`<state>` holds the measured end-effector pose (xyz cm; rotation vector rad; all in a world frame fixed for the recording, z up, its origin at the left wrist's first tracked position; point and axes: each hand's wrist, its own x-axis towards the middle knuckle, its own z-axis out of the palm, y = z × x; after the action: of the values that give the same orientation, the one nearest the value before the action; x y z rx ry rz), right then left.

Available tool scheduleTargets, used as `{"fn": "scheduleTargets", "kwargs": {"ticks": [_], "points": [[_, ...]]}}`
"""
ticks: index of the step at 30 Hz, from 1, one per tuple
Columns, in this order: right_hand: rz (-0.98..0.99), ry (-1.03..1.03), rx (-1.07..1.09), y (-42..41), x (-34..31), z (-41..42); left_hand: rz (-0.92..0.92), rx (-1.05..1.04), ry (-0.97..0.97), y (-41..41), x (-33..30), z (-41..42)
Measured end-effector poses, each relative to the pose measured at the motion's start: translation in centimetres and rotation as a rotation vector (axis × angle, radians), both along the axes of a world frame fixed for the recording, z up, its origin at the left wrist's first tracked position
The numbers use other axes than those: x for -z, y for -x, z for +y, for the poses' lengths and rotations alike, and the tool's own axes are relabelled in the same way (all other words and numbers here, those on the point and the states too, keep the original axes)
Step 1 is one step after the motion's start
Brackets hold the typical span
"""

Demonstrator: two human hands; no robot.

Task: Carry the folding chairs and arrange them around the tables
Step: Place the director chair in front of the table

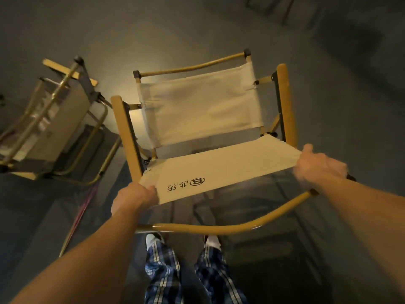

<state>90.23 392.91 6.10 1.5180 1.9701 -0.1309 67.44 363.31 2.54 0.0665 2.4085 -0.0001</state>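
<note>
An unfolded folding chair (203, 110) with beige canvas and a yellow-tan frame is right in front of me, seen from above. My left hand (135, 197) grips the left end of the canvas panel that carries a black logo. My right hand (317, 163) grips the right end of that same panel, blurred by motion. A curved yellow tube of the chair frame runs below my wrists, above my feet. More folding chairs (50, 126), folded, lie stacked to the left on the floor.
The floor (339, 95) is dark grey carpet, dimly lit. A pink and yellow cord (83, 207) runs along the floor from under the folded stack. Dark furniture legs (287, 9) show at the top right. My legs in plaid trousers stand below the chair.
</note>
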Motion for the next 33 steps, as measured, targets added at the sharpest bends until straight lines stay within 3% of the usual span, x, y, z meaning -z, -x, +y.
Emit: {"fn": "scheduleTargets", "kwargs": {"ticks": [9,15,22,33], "points": [[0.244,-0.241,0.002,6.7,-17.8,2.5,0.242,-0.084,-0.327,7.7,-15.0,3.6],[0.401,-0.312,-0.124,14.6,-26.8,-0.5,0.404,-0.193,-0.435,13.5,-24.0,-1.4],[0.524,-0.256,-0.356,27.3,-29.1,-10.4,0.543,-0.428,-0.329,18.3,-27.3,-16.0],[0.562,-0.010,-0.921,45.6,-27.6,-36.7,0.537,-0.907,-0.104,18.7,-25.5,-44.8]]}}
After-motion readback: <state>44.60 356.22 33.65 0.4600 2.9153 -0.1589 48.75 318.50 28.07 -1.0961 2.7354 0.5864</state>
